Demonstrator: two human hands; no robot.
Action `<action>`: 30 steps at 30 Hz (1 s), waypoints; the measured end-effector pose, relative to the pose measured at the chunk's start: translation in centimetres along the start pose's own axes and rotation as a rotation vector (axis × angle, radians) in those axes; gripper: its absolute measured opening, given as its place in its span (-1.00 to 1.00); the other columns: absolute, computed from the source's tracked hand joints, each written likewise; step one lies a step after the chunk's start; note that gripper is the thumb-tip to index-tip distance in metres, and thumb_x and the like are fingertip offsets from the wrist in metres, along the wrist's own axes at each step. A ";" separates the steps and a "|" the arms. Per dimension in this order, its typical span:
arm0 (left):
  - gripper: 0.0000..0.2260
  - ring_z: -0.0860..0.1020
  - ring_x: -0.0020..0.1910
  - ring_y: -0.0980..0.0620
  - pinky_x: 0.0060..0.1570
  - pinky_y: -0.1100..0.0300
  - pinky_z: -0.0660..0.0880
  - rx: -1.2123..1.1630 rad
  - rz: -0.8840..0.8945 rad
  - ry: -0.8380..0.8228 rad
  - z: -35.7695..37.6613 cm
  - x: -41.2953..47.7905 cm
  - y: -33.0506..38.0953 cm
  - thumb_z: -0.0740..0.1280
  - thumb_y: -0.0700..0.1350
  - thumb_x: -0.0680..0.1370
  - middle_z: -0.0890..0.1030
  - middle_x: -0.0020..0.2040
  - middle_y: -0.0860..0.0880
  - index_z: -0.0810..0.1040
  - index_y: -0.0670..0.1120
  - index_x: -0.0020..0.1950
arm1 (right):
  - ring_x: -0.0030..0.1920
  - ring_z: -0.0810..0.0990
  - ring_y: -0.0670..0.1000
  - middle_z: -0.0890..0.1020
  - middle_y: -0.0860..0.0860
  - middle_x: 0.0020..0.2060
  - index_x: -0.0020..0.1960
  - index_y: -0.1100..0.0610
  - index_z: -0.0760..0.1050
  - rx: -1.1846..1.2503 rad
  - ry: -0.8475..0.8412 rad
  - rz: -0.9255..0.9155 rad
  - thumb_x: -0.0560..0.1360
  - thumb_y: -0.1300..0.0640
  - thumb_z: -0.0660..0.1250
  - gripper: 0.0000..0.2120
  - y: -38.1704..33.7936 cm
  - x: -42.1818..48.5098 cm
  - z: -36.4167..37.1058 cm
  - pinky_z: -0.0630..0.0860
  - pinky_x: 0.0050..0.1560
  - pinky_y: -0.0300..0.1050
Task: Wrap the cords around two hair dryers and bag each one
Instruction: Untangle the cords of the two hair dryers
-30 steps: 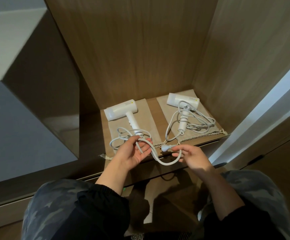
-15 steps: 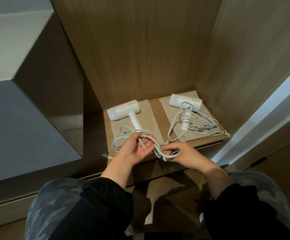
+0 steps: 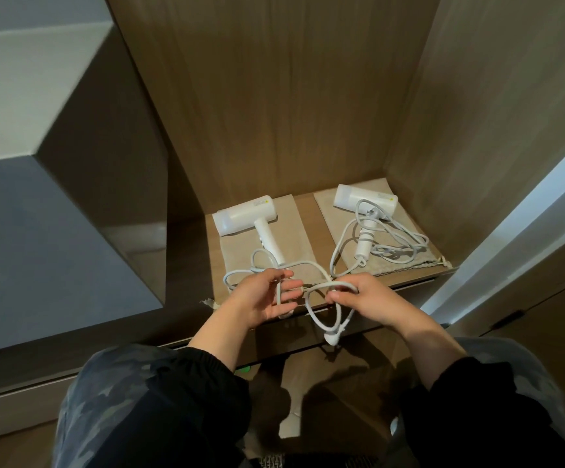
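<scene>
- Open from the front and above; back wall [image 3: 274, 113] and right wall [image 3: 477, 123] close the shelf [image 3: 311, 214].
- Narrow bare strip between left dryer [image 3: 245, 214] and right dryer [image 3: 362, 201].
- Loose cord [image 3: 406, 236] sprawled on the right bag [image 3: 416, 261], near the wall.
- Front edge blocked by both hands and looped cord.

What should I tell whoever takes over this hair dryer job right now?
Left hand: cord of the left dryer runs through its fingers.
Right hand: pinches a loop of that cord; the plug hangs below the shelf edge.
Both dryers lie on their cloth bags on the shelf; right dryer has its cord loose around it.
Done: nothing wrapped or bagged.
Left: wrap both cords, bag both dryers.
</scene>
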State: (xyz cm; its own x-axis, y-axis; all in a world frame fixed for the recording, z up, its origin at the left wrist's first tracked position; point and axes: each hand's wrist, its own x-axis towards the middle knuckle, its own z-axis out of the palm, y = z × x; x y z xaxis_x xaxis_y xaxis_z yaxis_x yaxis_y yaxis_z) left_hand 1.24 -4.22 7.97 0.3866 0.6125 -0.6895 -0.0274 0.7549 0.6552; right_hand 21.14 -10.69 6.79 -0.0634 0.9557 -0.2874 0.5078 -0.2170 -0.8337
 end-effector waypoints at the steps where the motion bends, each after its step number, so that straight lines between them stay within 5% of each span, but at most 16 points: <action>1: -0.82 0.61 -0.12 -0.02 -0.16 0.11 0.58 0.076 0.029 0.037 0.1 -0.3 0.1 0.16 -0.11 0.64 0.64 -0.05 -0.12 0.52 -0.14 0.09 | -0.06 0.63 0.00 0.68 -0.01 -0.19 -0.18 0.05 0.63 0.003 0.010 0.005 0.54 0.19 0.32 -0.83 0.1 -0.1 -0.4 0.49 0.10 -0.06; 4: -0.82 0.60 -0.22 0.01 -0.31 0.18 0.58 0.391 0.151 0.165 0.3 -0.8 0.2 0.16 -0.15 0.64 0.63 -0.09 -0.12 0.54 -0.14 0.11 | -0.19 0.62 -0.01 0.65 -0.04 -0.35 -0.20 0.14 0.60 0.065 0.036 0.012 0.56 0.24 0.24 -0.78 0.1 -0.3 -1.4 0.50 0.09 -0.02; 8: -0.83 0.60 -0.16 0.04 -0.08 0.11 0.61 0.901 0.508 0.406 0.7 -0.9 -0.4 0.24 -0.16 0.58 0.60 -0.10 0.00 0.54 -0.01 0.13 | -0.42 0.46 0.00 0.48 0.03 -0.48 -0.18 0.20 0.53 0.281 0.040 0.007 0.60 0.33 0.15 -0.75 -0.4 -0.6 -1.9 0.53 -0.12 0.00; 13: -0.53 0.27 0.39 0.07 0.37 0.21 0.19 1.176 0.849 0.225 2.0 -1.0 -0.8 0.36 -0.12 0.53 0.41 0.38 0.05 0.36 0.01 0.43 | -0.48 0.37 -0.04 0.41 0.05 -0.49 -0.16 0.24 0.50 0.373 -0.051 -0.010 0.61 0.34 0.11 -0.74 -1.5 -0.7 -2.1 0.48 -0.36 -0.17; 19: -0.69 0.53 0.08 0.03 0.14 0.13 0.46 1.160 0.612 -0.030 1.9 0.0 0.0 0.33 -0.07 0.56 0.59 0.05 0.03 0.46 0.01 0.30 | -0.50 0.34 -0.06 0.41 0.02 -0.51 -0.15 0.23 0.53 0.307 -0.079 0.019 0.61 0.32 0.11 -0.74 -1.2 -0.7 -2.7 0.43 -0.39 -0.16; 24: -0.65 0.51 0.15 0.02 0.24 0.08 0.41 1.340 0.357 -0.163 0.1 0.6 0.4 0.39 0.05 0.51 0.56 0.10 0.06 0.49 -0.03 0.24 | -0.52 0.32 -0.06 0.39 0.00 -0.52 -0.14 0.25 0.54 0.432 0.118 0.060 0.62 0.31 0.10 -0.72 -1.0 -0.4 -3.4 0.33 -0.40 -0.13; 27: -0.64 0.53 0.10 0.04 0.23 0.09 0.39 1.306 0.269 -0.254 -0.6 0.5 0.5 0.46 -0.09 0.46 0.59 0.01 0.04 0.46 -0.01 0.21 | -0.50 0.29 -0.04 0.37 0.01 -0.51 -0.12 0.25 0.54 0.470 0.221 0.105 0.63 0.29 0.08 -0.71 -1.3 -0.3 -3.4 0.29 -0.41 -0.14; 30: -0.49 0.48 0.18 0.05 0.23 0.14 0.35 1.389 0.278 -0.227 -0.8 0.5 0.3 0.48 -0.25 0.41 0.55 0.16 0.02 0.43 0.00 0.31 | -0.47 0.25 -0.02 0.34 0.03 -0.49 -0.14 0.25 0.52 0.531 0.298 0.135 0.64 0.28 0.08 -0.71 -1.4 -0.1 -3.1 0.26 -0.42 -0.14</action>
State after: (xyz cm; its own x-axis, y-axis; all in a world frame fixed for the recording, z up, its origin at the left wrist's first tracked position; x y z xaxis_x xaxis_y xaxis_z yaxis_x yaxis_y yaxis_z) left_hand 0.75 -3.45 7.60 0.6582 0.5496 -0.5145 0.7300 -0.2988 0.6147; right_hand 23.09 -9.83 9.45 0.2531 0.9106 -0.3268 -0.0070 -0.3360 -0.9418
